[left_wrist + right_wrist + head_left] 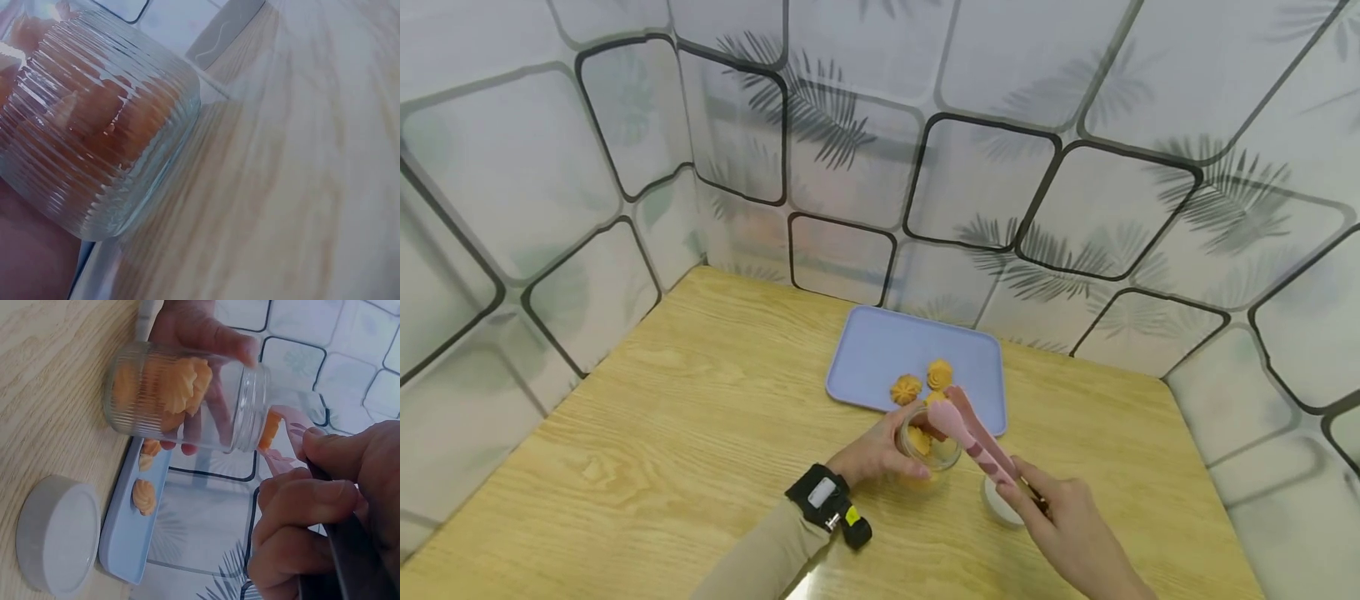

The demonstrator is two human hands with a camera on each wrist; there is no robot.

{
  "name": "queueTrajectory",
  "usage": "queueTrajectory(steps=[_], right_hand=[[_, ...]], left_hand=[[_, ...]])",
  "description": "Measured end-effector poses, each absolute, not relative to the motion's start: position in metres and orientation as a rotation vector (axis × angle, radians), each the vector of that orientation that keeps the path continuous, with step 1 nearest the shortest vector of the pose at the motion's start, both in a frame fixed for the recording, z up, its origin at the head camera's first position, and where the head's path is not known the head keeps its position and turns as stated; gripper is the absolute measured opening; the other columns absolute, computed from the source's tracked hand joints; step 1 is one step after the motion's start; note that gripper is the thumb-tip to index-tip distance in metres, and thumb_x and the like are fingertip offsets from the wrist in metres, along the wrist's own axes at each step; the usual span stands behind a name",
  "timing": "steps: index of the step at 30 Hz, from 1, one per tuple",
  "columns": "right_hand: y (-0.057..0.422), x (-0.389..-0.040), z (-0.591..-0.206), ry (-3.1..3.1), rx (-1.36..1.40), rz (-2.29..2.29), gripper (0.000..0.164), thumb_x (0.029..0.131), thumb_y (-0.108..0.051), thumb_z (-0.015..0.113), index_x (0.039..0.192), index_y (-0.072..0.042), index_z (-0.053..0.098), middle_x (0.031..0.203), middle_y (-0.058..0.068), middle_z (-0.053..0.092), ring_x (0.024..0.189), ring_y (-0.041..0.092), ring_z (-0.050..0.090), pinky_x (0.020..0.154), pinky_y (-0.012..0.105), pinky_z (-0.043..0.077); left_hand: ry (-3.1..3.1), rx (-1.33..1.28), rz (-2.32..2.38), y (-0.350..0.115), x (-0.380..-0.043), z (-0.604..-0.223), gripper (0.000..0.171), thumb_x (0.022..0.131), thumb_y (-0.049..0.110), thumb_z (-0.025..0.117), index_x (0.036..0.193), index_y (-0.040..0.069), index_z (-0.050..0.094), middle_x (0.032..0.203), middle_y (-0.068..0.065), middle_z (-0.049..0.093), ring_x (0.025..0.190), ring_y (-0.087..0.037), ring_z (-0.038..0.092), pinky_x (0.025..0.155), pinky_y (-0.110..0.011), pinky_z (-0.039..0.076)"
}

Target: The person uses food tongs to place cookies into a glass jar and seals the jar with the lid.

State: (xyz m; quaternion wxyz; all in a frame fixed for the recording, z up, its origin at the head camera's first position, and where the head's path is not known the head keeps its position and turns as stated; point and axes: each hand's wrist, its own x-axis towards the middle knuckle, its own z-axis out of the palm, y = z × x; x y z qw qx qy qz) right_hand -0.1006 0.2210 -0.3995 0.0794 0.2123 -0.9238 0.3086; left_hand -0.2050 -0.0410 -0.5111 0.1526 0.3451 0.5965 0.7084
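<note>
My left hand [876, 450] grips a ribbed glass jar [946, 454] from the left side, thumb and fingers wrapped around it. Swirled golden cookies [184, 387] fill its lower part in the right wrist view. My right hand [1067, 517] holds pink tongs [985, 446] with dark handles. Their pink tips pinch a cookie [270, 430] right at the jar's mouth. In the left wrist view the jar [144, 125] stands close over the wooden table, cookies showing through the glass.
A blue tray [880, 350] lies behind the jar, with a few cookies [906, 389] near its front edge. A round white lid [59, 537] sits on the wooden table [700, 400] to the right of the jar. Patterned curtains [850, 183] enclose the table at the back and sides.
</note>
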Motion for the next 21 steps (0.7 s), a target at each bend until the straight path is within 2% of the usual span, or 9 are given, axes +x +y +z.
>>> queueTrajectory(steps=[3, 7, 10, 16, 21], right_hand=[[0.222, -0.095, -0.398, -2.786, 0.641, 0.917, 0.033, 0.099, -0.017, 0.068, 0.126, 0.0, 0.07, 0.056, -0.024, 0.03, 0.047, -0.008, 0.023, 0.041, 0.017, 0.028], [0.225, -0.091, -0.399, -2.782, 0.674, 0.915, 0.036, 0.098, -0.014, 0.068, 0.128, 0.006, 0.067, 0.056, -0.024, 0.029, 0.047, -0.01, 0.022, 0.04, 0.016, 0.027], [0.228, -0.09, -0.403, -2.737, 0.738, 0.921, 0.036, 0.096, -0.009, 0.069, 0.126, 0.009, 0.066, 0.055, -0.025, 0.03, 0.047, -0.015, 0.02, 0.038, 0.013, 0.026], [0.231, -0.088, -0.41, -2.624, 0.846, 0.887, 0.036, 0.091, -0.004, 0.072, 0.125, 0.009, 0.067, 0.054, -0.027, 0.028, 0.05, -0.021, 0.014, 0.038, 0.008, 0.023], [0.231, -0.087, -0.409, -2.606, 0.874, 0.86, 0.038, 0.091, -0.004, 0.073, 0.126, 0.009, 0.067, 0.055, -0.028, 0.027, 0.052, -0.021, 0.013, 0.039, 0.008, 0.023]], left_hand=[[1.689, 0.946, 2.023, -0.042, -0.205, -0.511, 0.084, 0.08, 0.033, 0.087, 0.147, 0.005, 0.045, 0.133, -0.02, 0.059, 0.126, -0.04, 0.053, 0.104, -0.029, 0.048], [1.738, 0.922, 2.004, -0.042, -0.206, -0.51, 0.096, 0.079, 0.042, 0.087, 0.153, 0.006, 0.039, 0.135, -0.013, 0.058, 0.125, -0.022, 0.054, 0.106, -0.027, 0.044], [1.732, 0.955, 2.025, -0.04, -0.206, -0.51, 0.097, 0.077, 0.046, 0.087, 0.153, 0.008, 0.04, 0.136, -0.008, 0.058, 0.123, -0.013, 0.054, 0.108, -0.028, 0.043], [1.705, 1.007, 2.058, -0.037, -0.207, -0.511, 0.088, 0.077, 0.046, 0.087, 0.148, 0.012, 0.047, 0.136, 0.001, 0.058, 0.123, -0.013, 0.054, 0.105, -0.029, 0.045], [1.673, 1.021, 2.063, -0.038, -0.206, -0.509, 0.086, 0.079, 0.045, 0.087, 0.147, 0.012, 0.046, 0.137, -0.002, 0.057, 0.123, -0.016, 0.054, 0.104, -0.032, 0.047]])
